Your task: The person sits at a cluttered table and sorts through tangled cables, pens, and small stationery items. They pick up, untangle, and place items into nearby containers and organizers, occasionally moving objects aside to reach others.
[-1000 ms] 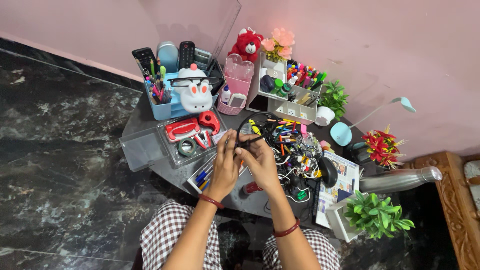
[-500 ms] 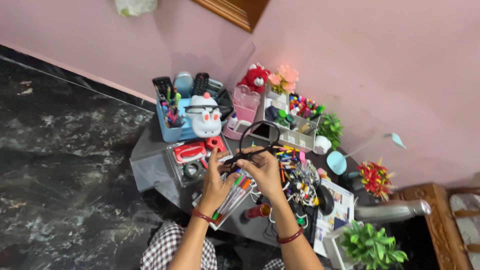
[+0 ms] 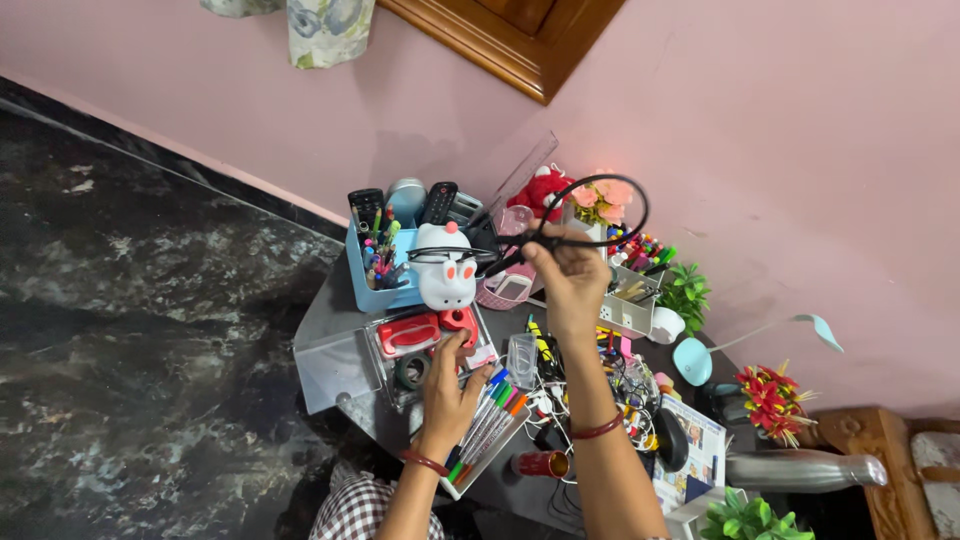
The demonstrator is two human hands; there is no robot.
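Black cable (image 3: pixel 600 205), looped, hangs from my right hand (image 3: pixel 570 275) at frame centre, fingers pinched shut on it above the crowded bench (image 3: pixel 325 320). My left hand (image 3: pixel 447 385) rests lower centre, fingers spread loosely on a clear tray of markers (image 3: pixel 490 420), gripping nothing. I see open dark floor (image 3: pixel 130 330) left of the bench edge; a booklet (image 3: pixel 685 460) at lower right is partly hidden.
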